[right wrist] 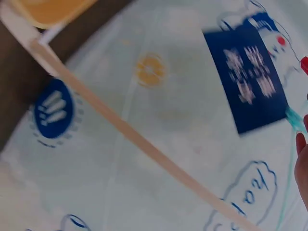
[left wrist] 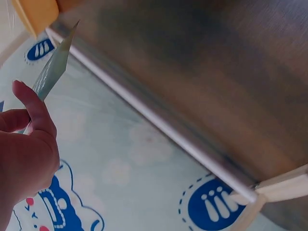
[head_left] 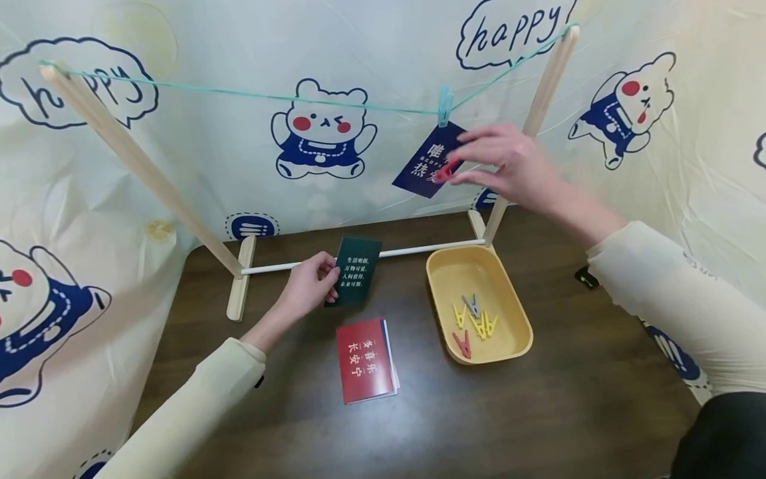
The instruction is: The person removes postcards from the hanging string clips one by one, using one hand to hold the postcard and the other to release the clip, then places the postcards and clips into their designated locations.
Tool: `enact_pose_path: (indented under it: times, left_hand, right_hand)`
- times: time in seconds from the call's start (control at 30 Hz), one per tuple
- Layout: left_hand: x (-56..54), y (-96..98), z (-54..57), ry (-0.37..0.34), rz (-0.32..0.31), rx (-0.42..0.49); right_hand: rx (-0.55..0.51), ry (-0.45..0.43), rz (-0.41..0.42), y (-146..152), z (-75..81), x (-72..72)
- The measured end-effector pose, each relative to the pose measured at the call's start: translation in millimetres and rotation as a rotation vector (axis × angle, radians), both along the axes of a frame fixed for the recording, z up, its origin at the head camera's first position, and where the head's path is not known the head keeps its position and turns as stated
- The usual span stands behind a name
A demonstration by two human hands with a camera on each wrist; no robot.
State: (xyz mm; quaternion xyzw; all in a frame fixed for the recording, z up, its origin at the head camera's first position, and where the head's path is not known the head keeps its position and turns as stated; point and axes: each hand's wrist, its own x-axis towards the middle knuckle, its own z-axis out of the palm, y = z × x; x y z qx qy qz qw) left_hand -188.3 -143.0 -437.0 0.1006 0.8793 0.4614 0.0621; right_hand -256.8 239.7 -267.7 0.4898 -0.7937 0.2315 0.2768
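Note:
My left hand (head_left: 308, 285) pinches a dark green card (head_left: 356, 271) with white writing by its left edge, in front of the white rod. In the left wrist view that card (left wrist: 52, 72) shows almost edge-on. A red clothespin (head_left: 444, 173) is pinched between the thumb and fingers of my right hand (head_left: 509, 163). Just behind it, a navy card (head_left: 419, 166) hangs tilted from the teal string (head_left: 251, 95), held by a light blue clothespin (head_left: 445, 105). The right wrist view shows the navy card (right wrist: 250, 79) blurred, with my right hand (right wrist: 302, 168) at the edge.
Wooden posts (head_left: 143, 173) and a white rod (head_left: 419, 251) frame the string. A yellow tray (head_left: 439, 279) holds several clothespins (head_left: 479, 324), yellow, grey and red. A stack of cards (head_left: 366, 362), red on top, lies on the dark table (head_left: 287, 426).

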Motion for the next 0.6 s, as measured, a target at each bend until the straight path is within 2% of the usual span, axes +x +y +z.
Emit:
enact_pose_path:
  times: [0.13,0.27,0.4,0.6]
  left_hand:
    - [15.0,-0.2,-8.7,-0.059,-0.018,0.002]
    - [28.9,-2.5,-12.9,-0.098,-0.030,0.003]
    - [38.4,-5.1,-17.1,-0.149,-0.048,0.034]
    - [53.9,-10.3,-32.4,-0.335,-0.066,0.141]
  right_hand:
    - [0.036,-0.081,0.032,11,-33.9,8.8]
    - [0.094,-0.161,0.009,22,-66.7,17.1]
    - [0.158,-0.261,-0.030,32,-94.9,26.6]
    - [0.279,-0.524,-0.162,38,-130.8,45.9]
